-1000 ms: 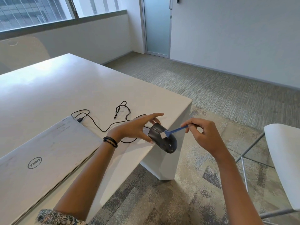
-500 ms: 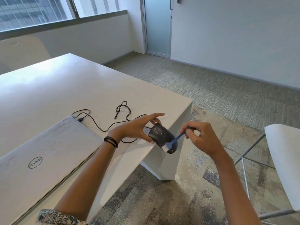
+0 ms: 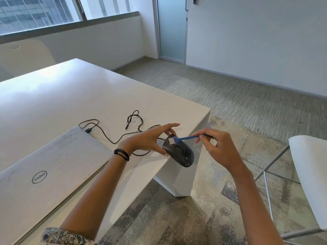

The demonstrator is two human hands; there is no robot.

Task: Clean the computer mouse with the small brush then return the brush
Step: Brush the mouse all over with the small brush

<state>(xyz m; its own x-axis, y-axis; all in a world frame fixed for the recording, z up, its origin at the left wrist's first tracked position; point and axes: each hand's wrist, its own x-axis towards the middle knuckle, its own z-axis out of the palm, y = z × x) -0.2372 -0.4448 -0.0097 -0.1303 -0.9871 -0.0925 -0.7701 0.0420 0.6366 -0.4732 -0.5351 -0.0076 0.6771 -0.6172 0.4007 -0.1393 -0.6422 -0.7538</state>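
Note:
A black wired computer mouse (image 3: pixel 180 152) is held up in the air just past the table's right edge. My left hand (image 3: pixel 150 138) grips it from the left, thumb under it and index finger stretched out above. My right hand (image 3: pixel 215 145) pinches the handle of a small blue brush (image 3: pixel 187 138). The brush's white bristles lie on the upper, front end of the mouse. The mouse cable (image 3: pixel 123 137) trails back over the white table (image 3: pixel 70 103) to the laptop.
A shut silver Dell laptop (image 3: pixel 44 174) lies on the table at the near left, with the cable plugged into its far corner. A white chair (image 3: pixel 307 174) with metal legs stands on the carpet at the right.
The brush has swept from the lower end of the mouse back up to its upper end. My right hand rose a little with it. My left hand kept the mouse nearly still.

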